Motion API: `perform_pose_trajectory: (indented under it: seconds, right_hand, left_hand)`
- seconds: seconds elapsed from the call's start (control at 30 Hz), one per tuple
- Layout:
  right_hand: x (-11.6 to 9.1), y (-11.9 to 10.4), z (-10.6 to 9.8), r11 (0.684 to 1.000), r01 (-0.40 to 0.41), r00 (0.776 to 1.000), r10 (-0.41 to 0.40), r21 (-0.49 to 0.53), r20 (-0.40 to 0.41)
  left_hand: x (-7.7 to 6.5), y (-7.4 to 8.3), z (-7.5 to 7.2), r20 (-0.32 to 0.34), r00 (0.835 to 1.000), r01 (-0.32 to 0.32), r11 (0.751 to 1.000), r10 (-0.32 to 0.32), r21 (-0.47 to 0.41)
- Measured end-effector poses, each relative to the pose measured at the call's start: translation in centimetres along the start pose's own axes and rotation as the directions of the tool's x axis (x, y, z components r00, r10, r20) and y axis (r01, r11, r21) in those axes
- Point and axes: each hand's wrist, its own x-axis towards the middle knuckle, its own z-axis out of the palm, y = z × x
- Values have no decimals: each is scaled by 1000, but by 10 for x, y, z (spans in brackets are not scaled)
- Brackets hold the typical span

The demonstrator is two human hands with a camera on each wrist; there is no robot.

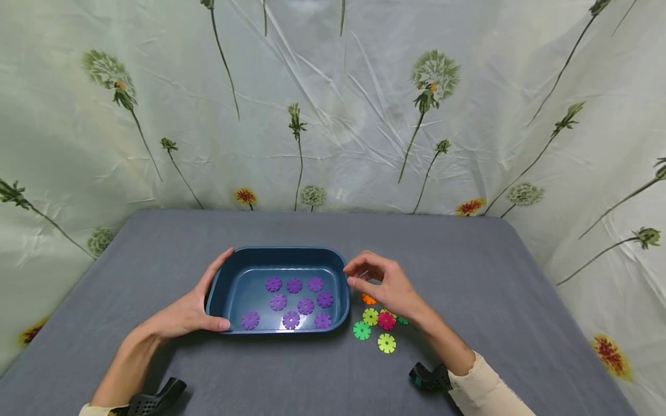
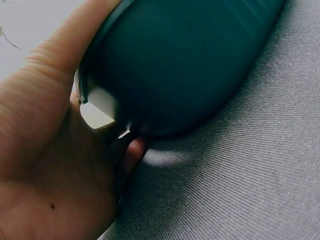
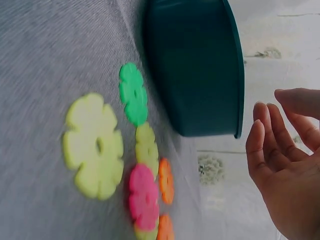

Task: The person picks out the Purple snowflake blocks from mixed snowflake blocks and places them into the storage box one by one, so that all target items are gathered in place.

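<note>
A dark blue plastic basin (image 1: 238, 294) sits on the table with several purple flower-shaped discs (image 1: 305, 306) lying flat inside. My left hand (image 1: 182, 312) grips its left end, the thumb over the near rim and the fingers along the far left corner. In the left wrist view that hand (image 2: 55, 140) spans the basin's outer wall (image 2: 180, 60). At the right rim hovers my right hand (image 1: 387, 283), fingers loosely bent. Seen from the right wrist, nothing shows between the fingers of this hand (image 3: 285, 170).
Right of the basin lie several loose discs: a green one (image 1: 361, 330), a pink one (image 1: 387, 320) overlapping another, a yellow one (image 1: 387, 343) and an orange one (image 1: 369, 299). Grey cloth (image 1: 291, 375) covers the table. A flower-printed curtain (image 1: 343, 162) hangs behind it.
</note>
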Motion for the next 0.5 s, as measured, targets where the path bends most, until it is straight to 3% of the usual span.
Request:
perform_pose_trajectory:
  seconds: [0.23, 0.5]
  right_hand:
    - [-13, 7, -14, 999, -41, 999, 40, -31, -24]
    - [-26, 16, -26, 999, -32, 999, 31, -21, -24]
  left_hand:
    - [0, 0, 1, 4, 1000, 1, 1000, -1, -8]
    - [0, 1, 0, 1, 1000, 2, 1000, -2, 10]
